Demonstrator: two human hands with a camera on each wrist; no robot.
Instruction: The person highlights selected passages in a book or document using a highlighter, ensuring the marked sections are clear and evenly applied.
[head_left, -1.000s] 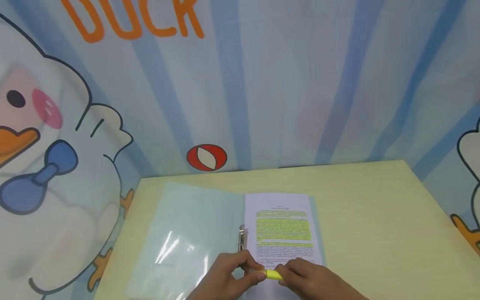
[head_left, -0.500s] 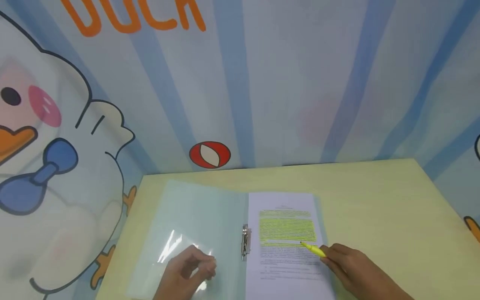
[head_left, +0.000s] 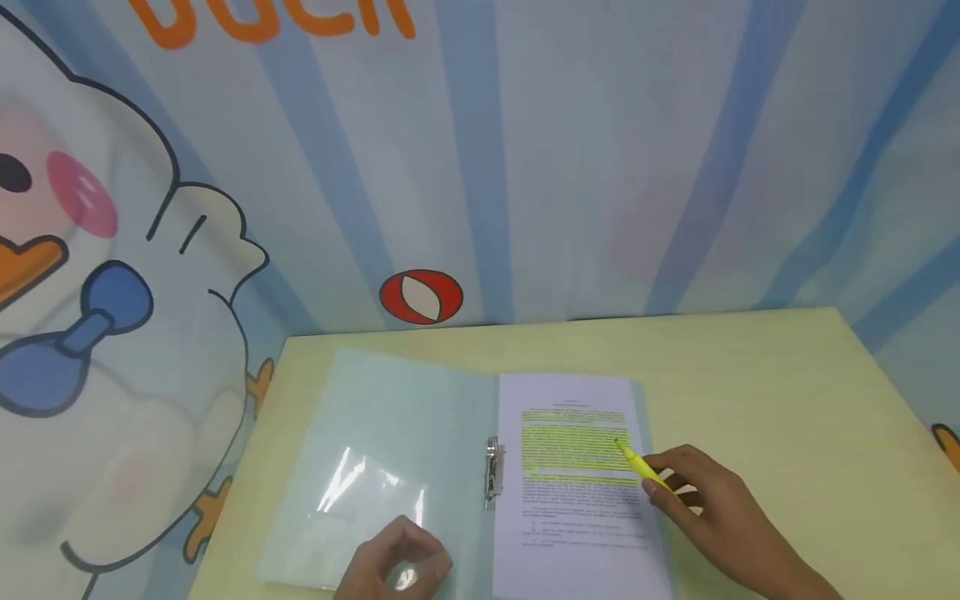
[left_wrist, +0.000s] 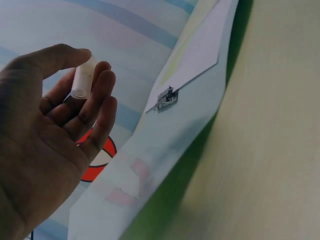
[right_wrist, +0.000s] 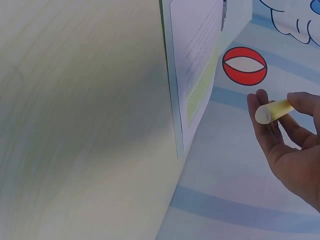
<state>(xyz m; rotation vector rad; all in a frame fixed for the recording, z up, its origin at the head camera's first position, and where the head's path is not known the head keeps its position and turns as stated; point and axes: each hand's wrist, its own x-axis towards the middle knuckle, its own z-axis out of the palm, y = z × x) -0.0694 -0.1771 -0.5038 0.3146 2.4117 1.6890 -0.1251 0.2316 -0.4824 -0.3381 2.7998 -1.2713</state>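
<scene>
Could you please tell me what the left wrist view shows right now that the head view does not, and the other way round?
Only the left wrist view shows the pale cap pinched in the left hand.

Only the head view shows the right hand holding the yellow highlighter, and the orange letters on the backdrop.

Both show the left hand, open folder, metal clip, paper, table and red ball picture.

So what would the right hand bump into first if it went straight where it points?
Probably the printed page: the right hand points the yellow highlighter over its highlighted lines. I can't tell if the tip touches yet.
</scene>
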